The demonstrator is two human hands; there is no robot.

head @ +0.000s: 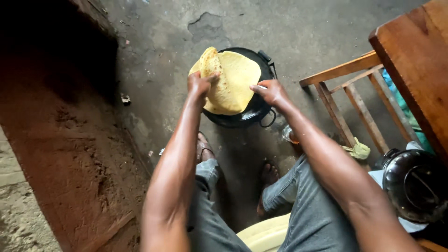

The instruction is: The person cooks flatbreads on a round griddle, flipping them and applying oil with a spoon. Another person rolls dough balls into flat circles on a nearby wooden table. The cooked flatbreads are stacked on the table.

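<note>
**Turning a flatbread on the black pan**

Sitting above the round black pan (259, 109) on the concrete floor (303, 28), the person was partway through handling a yellow flatbread (235, 81). Well to the left of the pan lay a stretch of reddish earth (70, 154), and a small scrap of debris (126, 99) sat between that earth and the pan.

At the pan's left edge, the left hand (199, 85) was closed in a pinch on the flatbread's folded-up edge, lifting that side clear of the pan. The bread showed brown spots on the raised flap, so one face looked already cooked; the rest still lay across the pan, so the turn was, by my reading, only half made.

Over the pan's right side, the right hand (272, 92) was mostly closed, fingers touching the bread's right edge; it may have held a thin pale tool, but the view was too small to be sure.

Below the pan, both feet (268, 173) rested on the floor. To the right of the pan stood a wooden frame (347, 100) and a wooden tabletop (415, 56), with a dark lidded pot (413, 184) lower right.
</note>
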